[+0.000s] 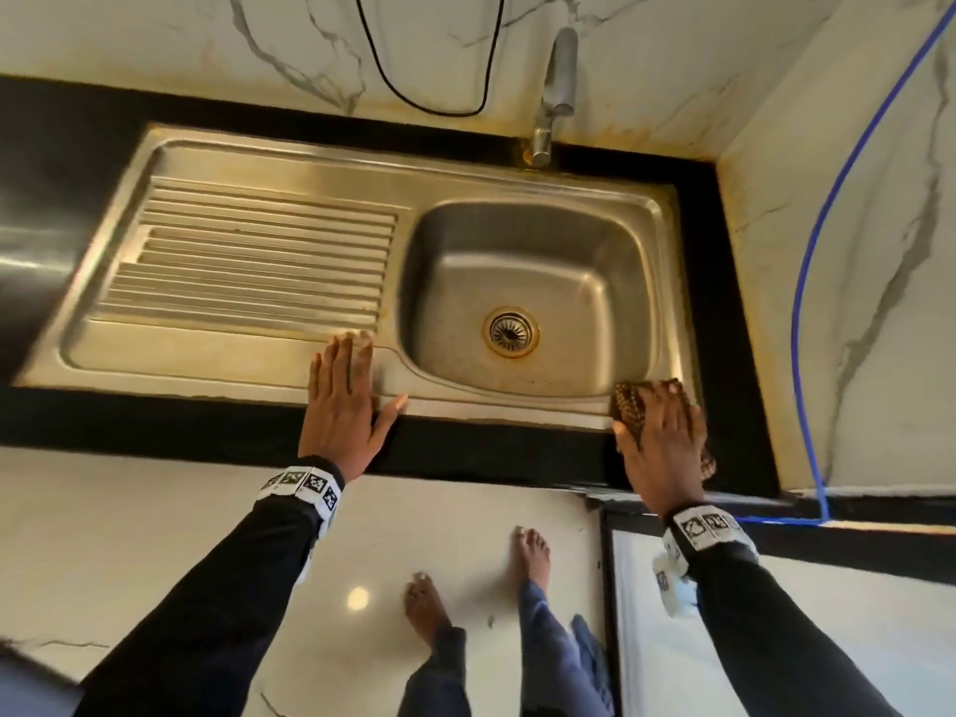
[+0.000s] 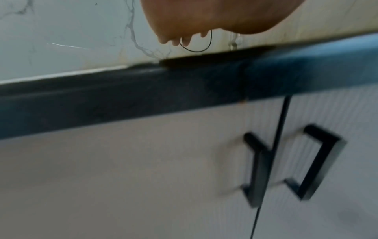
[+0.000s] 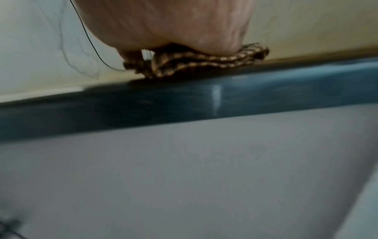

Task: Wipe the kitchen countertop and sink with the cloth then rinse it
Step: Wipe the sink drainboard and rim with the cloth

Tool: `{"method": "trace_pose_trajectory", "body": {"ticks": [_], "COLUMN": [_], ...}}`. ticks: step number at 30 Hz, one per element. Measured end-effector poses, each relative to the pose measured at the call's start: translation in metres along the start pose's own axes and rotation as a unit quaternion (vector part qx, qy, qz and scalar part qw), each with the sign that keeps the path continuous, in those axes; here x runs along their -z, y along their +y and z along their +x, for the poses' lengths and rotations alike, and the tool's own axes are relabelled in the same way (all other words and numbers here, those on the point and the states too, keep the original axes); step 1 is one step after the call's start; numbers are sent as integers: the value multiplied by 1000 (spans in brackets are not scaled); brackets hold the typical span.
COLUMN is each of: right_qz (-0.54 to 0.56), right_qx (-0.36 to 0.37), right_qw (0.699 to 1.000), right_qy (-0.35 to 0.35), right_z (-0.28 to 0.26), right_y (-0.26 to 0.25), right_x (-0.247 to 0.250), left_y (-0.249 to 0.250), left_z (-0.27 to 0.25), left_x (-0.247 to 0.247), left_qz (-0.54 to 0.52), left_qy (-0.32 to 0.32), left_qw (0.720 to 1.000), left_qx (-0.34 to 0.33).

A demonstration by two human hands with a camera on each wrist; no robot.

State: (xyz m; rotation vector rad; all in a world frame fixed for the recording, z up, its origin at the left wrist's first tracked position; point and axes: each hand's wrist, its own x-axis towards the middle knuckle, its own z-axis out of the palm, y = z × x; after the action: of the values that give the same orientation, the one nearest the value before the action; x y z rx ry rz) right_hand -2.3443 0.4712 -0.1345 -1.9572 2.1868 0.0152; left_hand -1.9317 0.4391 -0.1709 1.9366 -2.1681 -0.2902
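Note:
A steel sink (image 1: 667,302) with a ribbed drainboard (image 1: 248,261) is set into a black countertop (image 1: 155,421). My left hand (image 1: 344,401) lies flat with straight fingers on the sink's front rim, between drainboard and basin. My right hand (image 1: 659,432) presses a brown and tan checked cloth (image 1: 626,398) flat on the sink's front right corner; most of the cloth is hidden beneath the palm. In the right wrist view the cloth (image 3: 196,64) is bunched under my hand (image 3: 163,24) at the counter edge. The left wrist view shows my left hand (image 2: 204,16) above the counter edge (image 2: 184,90).
A chrome tap (image 1: 556,95) stands behind the basin, whose drain (image 1: 511,332) is uncovered. A black cable (image 1: 439,95) hangs on the marble wall, and a blue cable (image 1: 812,251) runs down the right wall. White cabinet doors with black handles (image 2: 319,161) sit below the counter.

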Motion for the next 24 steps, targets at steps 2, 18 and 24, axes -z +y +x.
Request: {"method": "trace_pose_trajectory", "body": {"ticks": [2,18,24], "right_qz": [23,33,15], "right_qx": [4,-38,-66], "right_qw": [999,998,998], "right_qy": [-31,26,12], "right_z": [-16,-46,-23], "right_y": [-70,-39,90], "right_x": [-9,-28,-3], "left_y": [-15,-27,-17], "left_z": [-4,-5,-5], "left_x": [2,-3,-6], "left_qz": [-48,-180,-56], "left_qy": [18,65,46], "left_qw": [998,978,997], "left_qx": [25,87,24]}}
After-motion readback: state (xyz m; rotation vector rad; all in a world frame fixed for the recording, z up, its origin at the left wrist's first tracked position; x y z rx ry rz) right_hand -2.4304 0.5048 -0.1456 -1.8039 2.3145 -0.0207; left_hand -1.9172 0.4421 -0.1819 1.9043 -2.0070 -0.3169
